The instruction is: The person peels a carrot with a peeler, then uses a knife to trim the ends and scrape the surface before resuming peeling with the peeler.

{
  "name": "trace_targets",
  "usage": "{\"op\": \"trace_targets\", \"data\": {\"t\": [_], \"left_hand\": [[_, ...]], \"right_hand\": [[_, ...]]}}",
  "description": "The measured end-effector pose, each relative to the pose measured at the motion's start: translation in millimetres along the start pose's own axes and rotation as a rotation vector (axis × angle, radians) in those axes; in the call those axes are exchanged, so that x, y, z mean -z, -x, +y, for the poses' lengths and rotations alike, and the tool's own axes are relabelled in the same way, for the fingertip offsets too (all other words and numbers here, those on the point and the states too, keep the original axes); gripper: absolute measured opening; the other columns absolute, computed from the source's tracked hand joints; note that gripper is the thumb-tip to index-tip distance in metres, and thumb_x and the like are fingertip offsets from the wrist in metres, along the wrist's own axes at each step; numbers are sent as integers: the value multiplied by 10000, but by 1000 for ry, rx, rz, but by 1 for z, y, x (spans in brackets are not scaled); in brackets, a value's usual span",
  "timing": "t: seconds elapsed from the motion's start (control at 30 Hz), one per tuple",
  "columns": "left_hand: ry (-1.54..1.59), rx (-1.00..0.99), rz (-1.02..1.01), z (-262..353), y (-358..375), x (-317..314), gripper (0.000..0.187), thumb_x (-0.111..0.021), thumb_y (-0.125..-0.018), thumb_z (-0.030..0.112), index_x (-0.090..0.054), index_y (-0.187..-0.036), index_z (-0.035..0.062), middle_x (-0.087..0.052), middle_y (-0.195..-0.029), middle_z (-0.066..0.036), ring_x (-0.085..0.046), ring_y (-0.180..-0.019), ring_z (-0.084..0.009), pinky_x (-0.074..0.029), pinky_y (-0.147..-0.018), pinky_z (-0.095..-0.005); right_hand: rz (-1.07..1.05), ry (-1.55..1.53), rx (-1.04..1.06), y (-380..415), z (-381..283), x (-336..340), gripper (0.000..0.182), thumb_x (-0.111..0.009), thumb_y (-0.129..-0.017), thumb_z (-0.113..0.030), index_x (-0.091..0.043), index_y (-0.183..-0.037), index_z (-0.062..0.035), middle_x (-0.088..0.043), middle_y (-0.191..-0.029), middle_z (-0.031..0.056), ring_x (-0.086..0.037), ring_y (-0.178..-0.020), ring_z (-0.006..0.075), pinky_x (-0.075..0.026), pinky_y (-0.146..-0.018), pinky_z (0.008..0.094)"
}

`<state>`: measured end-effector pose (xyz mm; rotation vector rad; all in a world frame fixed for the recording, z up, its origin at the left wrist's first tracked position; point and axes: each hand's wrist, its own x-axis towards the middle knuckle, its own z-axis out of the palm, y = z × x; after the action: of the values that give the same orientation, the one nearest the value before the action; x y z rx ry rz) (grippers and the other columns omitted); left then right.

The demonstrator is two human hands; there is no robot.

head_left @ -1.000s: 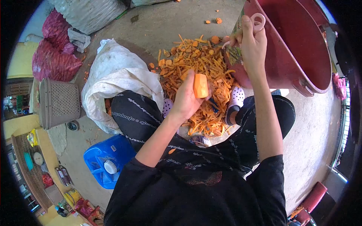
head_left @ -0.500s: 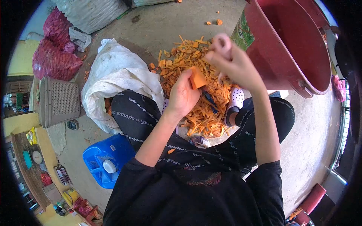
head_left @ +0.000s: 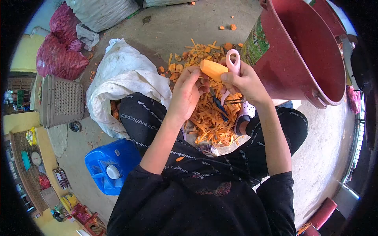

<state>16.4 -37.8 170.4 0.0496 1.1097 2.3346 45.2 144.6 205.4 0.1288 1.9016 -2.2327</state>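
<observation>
Head view: carrot [head_left: 213, 70] and pink peeler [head_left: 234, 69] now meet, tool to workpiece, grasped by the right hand [head_left: 249, 85]; whether the left hand [head_left: 185, 94] grips is unclear.

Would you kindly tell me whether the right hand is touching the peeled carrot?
Touching: the head view shows the right hand with its thumb pressed over one end of the peeled carrot.

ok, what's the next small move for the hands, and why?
Probably close the left hand round the orange piece: its fingers are by one end, while the right hand has its thumb on the other and also holds the pink peeler.
</observation>
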Motion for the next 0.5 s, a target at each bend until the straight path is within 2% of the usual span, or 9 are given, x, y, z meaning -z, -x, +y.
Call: {"op": "trace_targets", "data": {"t": [0.07, 0.17, 0.23, 0.3, 0.37, 0.4, 0.5], "left_hand": [[-57, 68, 19, 10, 5, 5, 132, -483, -929, 198, -492, -982, 77, -519, -899, -4, -495, -792, -119, -409, -692, -289], [-854, 181, -126, 26, 34, 13, 172, -483, -929, 227, -516, -1010, 79, -528, -833, -18, -511, -788, -124, -432, -685, -308], [-1248, 367, -579, 44, 63, 0, 213, -524, -899, 221, -501, -1025, 50, -526, -866, -81, -543, -812, -189, -455, -707, -346], [-1481, 247, -1109, 37, 92, 15, 298, -581, -850, 205, -490, -1081, 40, -515, -940, -142, -559, -868, -269, -462, -748, -389], [-1612, 468, -1126, 30, 121, 13, 369, -603, -826, 206, -484, -1136, 45, -500, -1012, -157, -544, -930, -314, -455, -787, -413], [-1780, 442, -1111, 25, 130, 14, 411, -616, -818, 225, -482, -1167, 54, -500, -1014, -143, -531, -966, -306, -443, -821, -418], [-1858, 308, -1046, 13, 135, 32, 428, -621, -811, 234, -480, -1173, 54, -497, -1022, -136, -525, -977, -309, -441, -833, -410]], "right_hand": [[42, -41, -54, 0, -2, 1, 292, -640, -798, -172, -536, -978, 34, -488, -643, -6, -432, -472, 48, -459, -493, 225], [75, -158, -103, 4, -9, -1, 267, -627, -811, -171, -533, -961, 30, -477, -629, -13, -422, -463, 50, -480, -501, 235], [64, -181, -103, 5, -11, 1, 259, -605, -826, -176, -530, -957, 35, -505, -638, 10, -414, -449, 53, -487, -500, 241], [27, -133, -85, 5, -10, 3, 268, -571, -844, -189, -527, -962, 48, -568, -666, 60, -402, -427, 54, -493, -498, 246], [26, -216, -97, 8, -21, 0, 296, -537, -855, -204, -520, -977, 66, -617, -748, 138, -385, -401, 55, -503, -498, 250], [28, -257, -104, 10, -24, -1, 312, -521, -860, -211, -516, -984, 75, -642, -789, 177, -377, -388, 55, -508, -497, 252], [50, -299, -137, 9, -22, 1, 382, -488, -864, -248, -495, -1020, 101, -645, -879, 246, -354, -359, 55, -518, -497, 248]]}}
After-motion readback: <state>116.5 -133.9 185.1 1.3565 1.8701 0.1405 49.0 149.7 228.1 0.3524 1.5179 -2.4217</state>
